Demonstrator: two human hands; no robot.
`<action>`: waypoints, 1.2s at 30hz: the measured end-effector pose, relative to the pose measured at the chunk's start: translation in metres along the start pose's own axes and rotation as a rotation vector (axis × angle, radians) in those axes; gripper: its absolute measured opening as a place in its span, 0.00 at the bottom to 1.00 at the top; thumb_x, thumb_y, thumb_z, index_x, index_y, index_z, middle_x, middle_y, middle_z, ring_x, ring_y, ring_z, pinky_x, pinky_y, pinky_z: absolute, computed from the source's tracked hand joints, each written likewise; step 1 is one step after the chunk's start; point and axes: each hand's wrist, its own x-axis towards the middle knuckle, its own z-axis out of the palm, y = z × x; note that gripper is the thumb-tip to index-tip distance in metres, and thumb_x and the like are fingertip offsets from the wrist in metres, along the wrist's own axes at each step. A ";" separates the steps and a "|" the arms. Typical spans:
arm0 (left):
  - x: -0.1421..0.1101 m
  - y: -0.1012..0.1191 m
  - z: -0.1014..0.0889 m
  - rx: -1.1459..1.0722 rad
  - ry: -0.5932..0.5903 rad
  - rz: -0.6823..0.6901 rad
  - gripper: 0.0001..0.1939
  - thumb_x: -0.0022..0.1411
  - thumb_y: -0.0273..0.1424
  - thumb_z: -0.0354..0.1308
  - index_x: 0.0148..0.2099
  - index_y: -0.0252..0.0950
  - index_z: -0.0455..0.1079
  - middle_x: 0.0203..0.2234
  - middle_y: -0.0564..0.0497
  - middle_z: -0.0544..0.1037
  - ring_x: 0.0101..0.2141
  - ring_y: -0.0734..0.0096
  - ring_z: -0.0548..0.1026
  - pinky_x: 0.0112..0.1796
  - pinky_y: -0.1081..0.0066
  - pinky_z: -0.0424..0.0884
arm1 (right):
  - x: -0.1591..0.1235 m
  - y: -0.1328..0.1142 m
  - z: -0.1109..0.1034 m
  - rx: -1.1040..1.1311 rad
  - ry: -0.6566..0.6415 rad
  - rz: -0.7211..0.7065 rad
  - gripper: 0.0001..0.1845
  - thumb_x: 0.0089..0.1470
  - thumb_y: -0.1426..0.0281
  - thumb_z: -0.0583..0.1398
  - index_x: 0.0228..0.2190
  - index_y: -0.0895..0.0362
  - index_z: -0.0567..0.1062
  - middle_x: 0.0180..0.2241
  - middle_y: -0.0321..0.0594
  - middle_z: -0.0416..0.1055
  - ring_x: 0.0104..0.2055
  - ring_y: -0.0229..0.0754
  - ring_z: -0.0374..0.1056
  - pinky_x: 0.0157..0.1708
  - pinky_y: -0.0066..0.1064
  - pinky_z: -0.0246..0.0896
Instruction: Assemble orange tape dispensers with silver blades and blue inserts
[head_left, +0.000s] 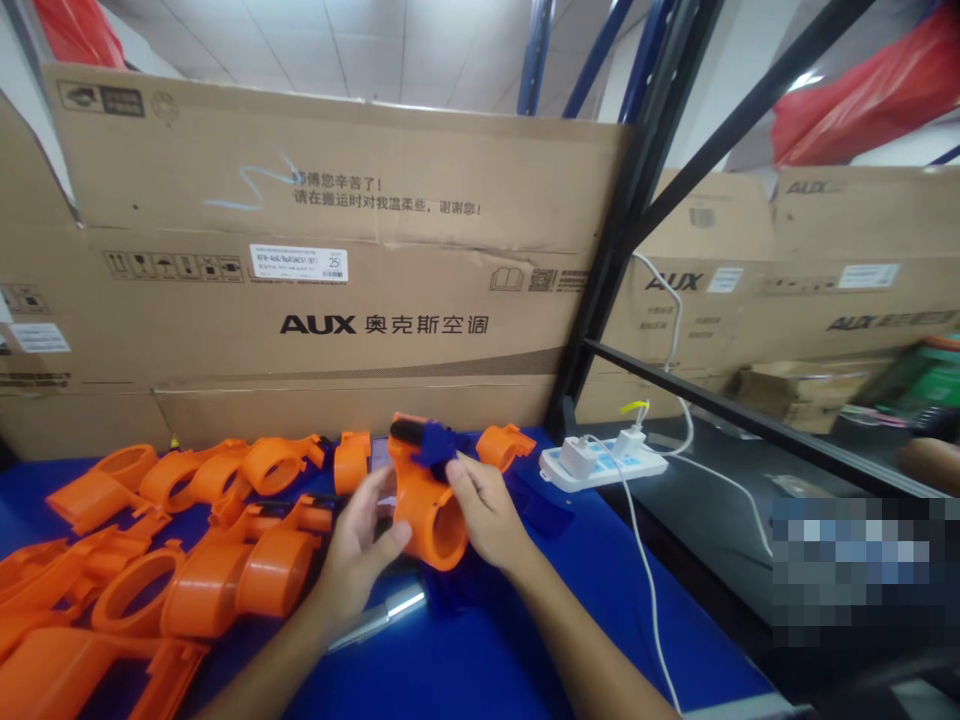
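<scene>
Fingers first. Left hand (360, 530): thumb laid on the side of an orange ringed part (420, 505), its other fingers curled round the far side, so closed on it. Right hand (491, 505): thumb and index finger at a dark blue piece (444, 445) on top of the same part, remaining fingers partly hidden. My reading: the left steadies the body while the right minds the blue piece, hence the two-sided hold. The part is lifted off the bench (480, 660), to the left of the power strip (609, 468), tilted, its round opening toward the wearer.

Nearer the wearer than the power strip, and left of it, a silver tool (405, 602) lies partly behind the left forearm; type unclear. Farther left of the strip, similar orange parts (202, 590) lie in rough rows, probably kept there for easy reach. Plugs (577, 457) sit in the strip.

Writing: the large carton (360, 360), behind and left of the strip, reads "AUX 奥克斯空调"; above that, "请在搬运时对我温柔些,谢谢您!", a request for gentle carrying. Its white label (298, 263) shows "25"; the model code is too soft to trust. Another carton (720, 345), beyond the strip, also carries "AUX".
</scene>
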 end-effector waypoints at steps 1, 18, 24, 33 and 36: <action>-0.002 0.000 0.002 0.002 -0.035 -0.019 0.36 0.59 0.38 0.69 0.68 0.40 0.64 0.62 0.39 0.72 0.61 0.45 0.71 0.59 0.52 0.69 | 0.000 0.002 0.002 0.069 0.028 0.074 0.28 0.69 0.49 0.52 0.34 0.56 0.78 0.31 0.40 0.76 0.33 0.45 0.70 0.37 0.36 0.67; 0.002 0.002 0.006 0.151 0.235 0.025 0.38 0.62 0.50 0.64 0.68 0.43 0.55 0.55 0.39 0.74 0.51 0.52 0.78 0.49 0.57 0.76 | -0.001 -0.009 -0.005 0.203 -0.430 0.076 0.47 0.57 0.58 0.69 0.69 0.43 0.54 0.68 0.49 0.57 0.63 0.54 0.65 0.58 0.50 0.67; 0.004 0.001 -0.003 0.451 0.180 0.056 0.29 0.73 0.52 0.42 0.67 0.43 0.63 0.62 0.40 0.68 0.62 0.51 0.67 0.61 0.48 0.64 | 0.005 0.002 -0.003 0.235 -0.357 0.090 0.35 0.57 0.60 0.69 0.62 0.46 0.64 0.65 0.48 0.61 0.61 0.52 0.67 0.59 0.50 0.67; 0.011 0.004 -0.009 1.406 0.165 0.147 0.31 0.69 0.49 0.52 0.70 0.44 0.65 0.75 0.34 0.40 0.72 0.30 0.41 0.62 0.33 0.49 | 0.007 0.006 -0.003 0.290 -0.120 0.170 0.34 0.57 0.60 0.67 0.62 0.48 0.64 0.55 0.47 0.71 0.54 0.51 0.72 0.52 0.48 0.72; 0.012 0.002 -0.010 1.455 0.164 0.084 0.33 0.71 0.50 0.48 0.71 0.39 0.63 0.74 0.29 0.44 0.71 0.30 0.44 0.62 0.35 0.49 | 0.008 0.007 -0.002 0.283 -0.094 0.163 0.34 0.57 0.59 0.67 0.62 0.47 0.64 0.59 0.48 0.68 0.54 0.51 0.72 0.53 0.49 0.72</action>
